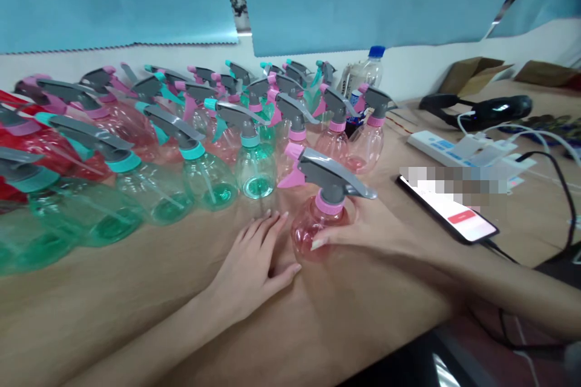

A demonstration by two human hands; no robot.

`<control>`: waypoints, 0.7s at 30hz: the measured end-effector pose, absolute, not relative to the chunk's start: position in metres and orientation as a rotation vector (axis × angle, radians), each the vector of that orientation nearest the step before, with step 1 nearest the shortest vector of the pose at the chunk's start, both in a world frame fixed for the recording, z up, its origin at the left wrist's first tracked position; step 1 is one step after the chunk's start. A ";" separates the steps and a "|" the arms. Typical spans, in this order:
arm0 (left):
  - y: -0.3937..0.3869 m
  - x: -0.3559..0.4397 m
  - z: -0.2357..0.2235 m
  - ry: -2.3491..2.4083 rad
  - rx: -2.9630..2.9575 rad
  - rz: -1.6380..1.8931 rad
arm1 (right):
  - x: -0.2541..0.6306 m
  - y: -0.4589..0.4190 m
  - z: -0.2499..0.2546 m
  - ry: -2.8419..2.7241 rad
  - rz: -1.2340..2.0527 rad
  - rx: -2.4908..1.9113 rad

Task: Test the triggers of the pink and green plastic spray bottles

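From here I see the right hand [351,234] clasping 1 pink bottle [327,204], thumb in front; the left hand [249,266] lies on the table [327,326], fingers loosely spread.

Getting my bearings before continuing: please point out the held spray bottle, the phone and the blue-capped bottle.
Held spray bottle [329,203]: head view, on its pink collar.
Phone [448,211]: head view, on its screen.
Blue-capped bottle [372,74]: head view, below its cap.

Right hand [358,227] partly hidden by pink bottle [305,224], phone [447,208] partly pixelated
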State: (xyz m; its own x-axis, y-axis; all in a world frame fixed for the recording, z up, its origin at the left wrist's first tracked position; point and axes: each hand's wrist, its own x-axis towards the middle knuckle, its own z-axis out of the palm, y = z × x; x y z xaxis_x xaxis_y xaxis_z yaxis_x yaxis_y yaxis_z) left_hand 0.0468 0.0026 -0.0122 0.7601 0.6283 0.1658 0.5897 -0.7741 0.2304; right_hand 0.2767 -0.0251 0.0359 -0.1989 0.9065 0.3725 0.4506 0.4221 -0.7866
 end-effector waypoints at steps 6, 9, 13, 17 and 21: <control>0.005 0.051 -0.012 0.970 2.777 0.375 | 0.280 -0.049 0.020 -1.824 0.608 -1.309; 0.005 0.054 -0.011 0.976 2.773 0.357 | 0.277 -0.052 0.017 -1.786 0.664 -1.345; 0.005 0.059 -0.009 1.008 2.772 0.324 | 0.279 -0.053 0.019 -1.735 0.717 -1.374; 0.006 0.074 -0.009 0.982 2.780 0.301 | 0.301 -0.060 0.019 -1.715 0.677 -1.412; 0.010 0.100 -0.013 0.899 2.801 0.299 | 0.343 -0.070 0.018 -1.588 0.582 -1.506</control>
State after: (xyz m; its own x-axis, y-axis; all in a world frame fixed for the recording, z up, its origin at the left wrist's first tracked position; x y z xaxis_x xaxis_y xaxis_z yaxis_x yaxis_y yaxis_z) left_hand 0.1001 0.0100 -0.0126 0.7963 0.5898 0.1342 0.5526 -0.7996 0.2353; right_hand 0.3434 -0.0702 0.0177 0.0859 0.9621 0.2589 0.5672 0.1664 -0.8066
